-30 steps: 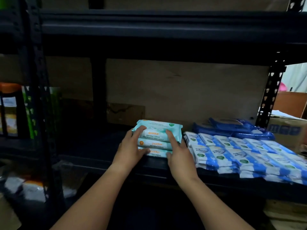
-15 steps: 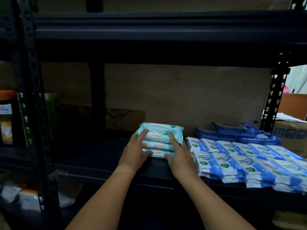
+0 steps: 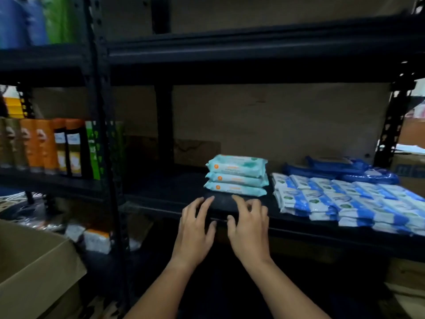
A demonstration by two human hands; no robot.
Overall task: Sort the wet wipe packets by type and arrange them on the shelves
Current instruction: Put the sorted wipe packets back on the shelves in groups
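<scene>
A stack of three teal wipe packets (image 3: 236, 178) lies on the dark shelf (image 3: 165, 192), near its middle. My left hand (image 3: 196, 226) and my right hand (image 3: 249, 226) hover side by side just in front of the stack, over the shelf's front edge, fingers relaxed and holding nothing. Neither hand touches the packets. To the right of the stack, several blue-and-white wipe packets (image 3: 345, 201) lie in overlapping rows. Behind them sit dark blue packets (image 3: 345, 169).
Orange, black and green bottles (image 3: 57, 148) stand on the neighbouring shelf at left, past a black upright post (image 3: 103, 134). A cardboard box (image 3: 32, 268) sits at lower left. More packets (image 3: 96, 240) lie on the lower level. Another cardboard box (image 3: 409, 171) is at far right.
Both hands let go of the teal stack and drew back toward the shelf's front edge. The stack stays where it was set. The view shifted left, showing more of the bottle shelf.
</scene>
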